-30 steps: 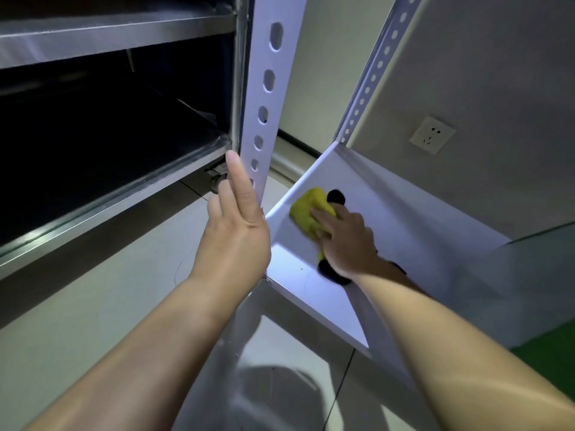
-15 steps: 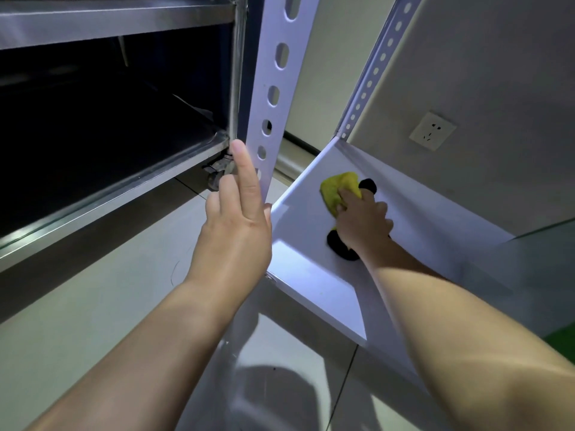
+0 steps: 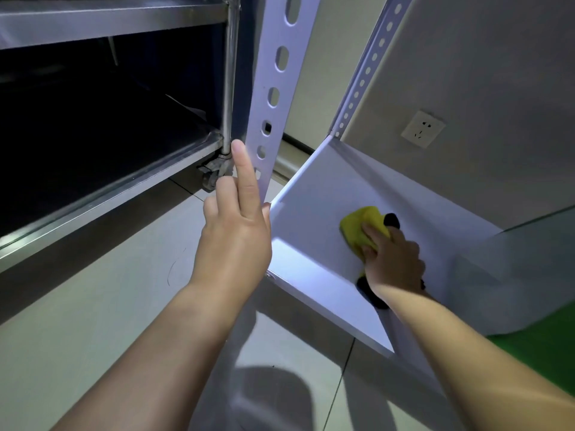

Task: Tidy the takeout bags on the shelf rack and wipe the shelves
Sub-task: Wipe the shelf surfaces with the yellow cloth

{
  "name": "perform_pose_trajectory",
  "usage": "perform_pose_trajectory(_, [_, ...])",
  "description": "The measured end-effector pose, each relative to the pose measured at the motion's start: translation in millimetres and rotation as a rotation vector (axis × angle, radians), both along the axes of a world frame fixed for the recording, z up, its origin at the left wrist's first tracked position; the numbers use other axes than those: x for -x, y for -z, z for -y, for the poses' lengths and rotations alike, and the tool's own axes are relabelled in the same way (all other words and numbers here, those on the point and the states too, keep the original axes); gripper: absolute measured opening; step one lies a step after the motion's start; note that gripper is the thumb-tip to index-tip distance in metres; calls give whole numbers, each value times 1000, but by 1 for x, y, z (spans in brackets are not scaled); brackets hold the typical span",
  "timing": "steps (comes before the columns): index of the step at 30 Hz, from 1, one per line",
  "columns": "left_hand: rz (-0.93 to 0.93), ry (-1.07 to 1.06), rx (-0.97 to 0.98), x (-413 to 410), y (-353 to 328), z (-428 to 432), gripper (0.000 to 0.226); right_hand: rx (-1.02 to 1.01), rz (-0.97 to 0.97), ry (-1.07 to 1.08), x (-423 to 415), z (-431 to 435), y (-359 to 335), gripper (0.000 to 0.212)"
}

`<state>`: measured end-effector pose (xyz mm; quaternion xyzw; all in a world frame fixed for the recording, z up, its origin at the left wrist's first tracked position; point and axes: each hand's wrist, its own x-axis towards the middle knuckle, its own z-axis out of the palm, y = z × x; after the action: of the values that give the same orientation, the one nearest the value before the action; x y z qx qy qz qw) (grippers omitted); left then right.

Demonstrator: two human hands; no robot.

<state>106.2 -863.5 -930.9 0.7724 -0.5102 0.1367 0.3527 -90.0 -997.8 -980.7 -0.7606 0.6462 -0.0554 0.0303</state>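
Cloth (image 3: 362, 227): soft, light, bunches easily. Your right hand (image 3: 393, 265) grips it mid-way along the shelf (image 3: 311, 194), fingers curled over its near part. Left hand (image 3: 235, 241) braces the post (image 3: 273, 98), fingers straight. Press flat.

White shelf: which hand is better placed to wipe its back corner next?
Right, I'd say. The right hand grips the yellow cloth against the white shelf, with bare surface ahead toward the corner. The left hand lies with straight fingers along the perforated upright, holding no cloth.
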Motion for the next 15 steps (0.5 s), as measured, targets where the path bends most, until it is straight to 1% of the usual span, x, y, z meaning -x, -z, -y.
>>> perform_pose_trajectory(2, [-38, 15, 21, 1, -1, 1, 75, 13, 8, 86, -28, 4, 1, 36])
perform_pose_trajectory(3, [-55, 15, 23, 1, 0, 1, 76, 1, 19, 82, -44, 1, 2, 34])
perform_pose_trajectory(5, [-57, -7, -1, 2, 2, 1, 77, -26, 39, -54, -69, -19, 4, 33])
perform_pose_trajectory(7, [-42, -36, -40, 1, 6, 2, 77, -12, 69, -280, -79, -47, 7, 34])
perform_pose_trajectory(9, [-53, -40, -49, 1, 8, 2, 75, -31, 115, -437, -67, -64, 6, 36])
perform_pose_trajectory(10, [-45, -40, -58, 0, 8, 2, 74, -63, 139, -465, -56, -68, 5, 38])
perform_pose_trajectory(12, [-41, -43, -66, -1, 8, 2, 73, -108, 142, -424, -29, -66, 3, 38])
perform_pose_trajectory(13, [-61, -40, -51, 0, 7, 1, 74, -97, 91, -354, -16, -60, 3, 38])
perform_pose_trajectory(15, [-97, -22, -5, 1, 6, 1, 75, -59, -9, -123, -2, -45, 1, 38])
